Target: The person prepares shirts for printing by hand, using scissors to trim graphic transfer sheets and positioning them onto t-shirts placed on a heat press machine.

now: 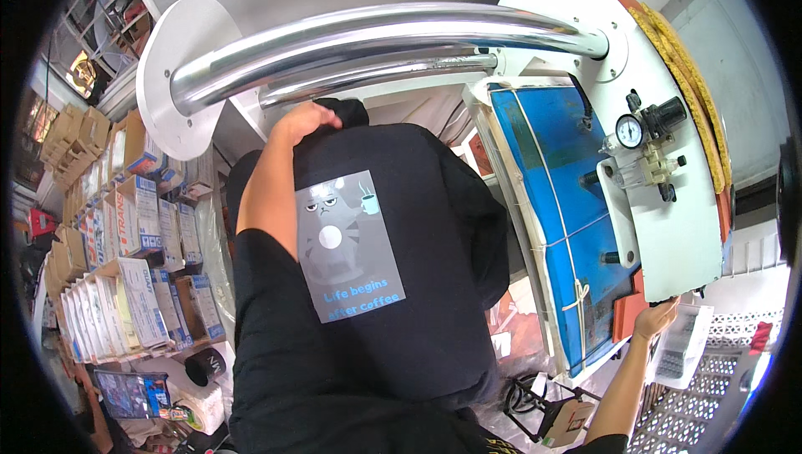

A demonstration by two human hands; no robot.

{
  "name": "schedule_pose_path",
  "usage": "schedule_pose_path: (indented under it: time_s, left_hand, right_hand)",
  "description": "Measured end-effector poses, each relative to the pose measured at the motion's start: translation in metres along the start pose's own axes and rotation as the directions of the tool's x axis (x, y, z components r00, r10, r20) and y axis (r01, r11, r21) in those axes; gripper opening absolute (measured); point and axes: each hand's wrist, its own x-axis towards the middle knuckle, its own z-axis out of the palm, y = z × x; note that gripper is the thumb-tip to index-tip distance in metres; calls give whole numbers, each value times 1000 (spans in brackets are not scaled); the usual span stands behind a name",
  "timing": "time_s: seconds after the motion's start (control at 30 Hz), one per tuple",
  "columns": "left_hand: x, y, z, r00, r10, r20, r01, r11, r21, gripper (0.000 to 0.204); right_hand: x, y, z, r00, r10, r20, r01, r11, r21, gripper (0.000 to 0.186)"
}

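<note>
A black garment is spread in front of me over a support that it hides. On it lies a clear film sheet with a grey cat, a light-blue cup and blue lettering. At the garment's far left end, beside a bunched fold of black cloth, my left hand rests with fingers stretched to the right. My left forearm crosses the sheet's left edge. Far to the right, my right hand has its fingers bent round the lower edge of the heat press's white panel; its fingertips are partly hidden.
The press's blue upper plate, tied with cord, stands right of the garment. Thick chrome tubes span the far side. A pressure gauge sits on the white panel. Stacked boxes line the left. A black stand is at lower right.
</note>
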Motion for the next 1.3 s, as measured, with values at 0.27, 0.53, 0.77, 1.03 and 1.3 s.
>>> schedule_pose_path:
  time_s: [0.27,0.53,0.77,1.03,1.3]
  left_hand:
    - [-42,-6,-26,993,-3,-115,63,849,524,73]
    - [-334,-11,33,483,356,-800,-373,910,179,26]
    - [-570,-138,247,709,-682,-177,178,416,-892,68]
    - [-613,-68,263,425,-645,-635,730,659,-180,59]
    - [-644,95,272,545,-122,-829,-808,189,-559,42]
  right_hand:
    - [30,-43,12,974,210,89,-227,920,319,53]
    - [26,-101,-40,984,177,-23,-176,983,46,31]
    - [-188,-250,-68,406,-184,895,-729,525,439,61]
    - [-210,-191,-43,74,-422,903,-951,242,191,34]
    - [2,-262,-92,683,-598,419,-727,-508,461,42]
